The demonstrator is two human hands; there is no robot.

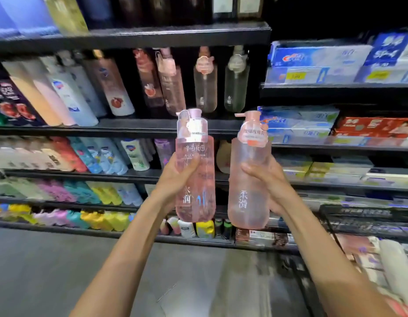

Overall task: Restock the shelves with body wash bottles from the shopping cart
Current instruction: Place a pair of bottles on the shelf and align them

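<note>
My left hand [175, 177] grips a clear pink body wash bottle [196, 179] with a pump top, held upright in front of the shelves. Beside it, my right hand [269, 179] grips a frosted peach-pink body wash bottle [248, 191], also upright. The two bottles are side by side, a small gap between them. Behind them, on the dark second shelf [152, 126], stand several matching pump bottles: a pink one [171, 85], a peach one [205, 85] and a greenish one [236, 85].
Rows of other bottles fill the shelves at left [68, 99] and below. Toothpaste boxes [312, 62] fill the right-hand shelves. A shopping cart [370, 248] with goods in it shows at the lower right. Grey floor [61, 271] lies below.
</note>
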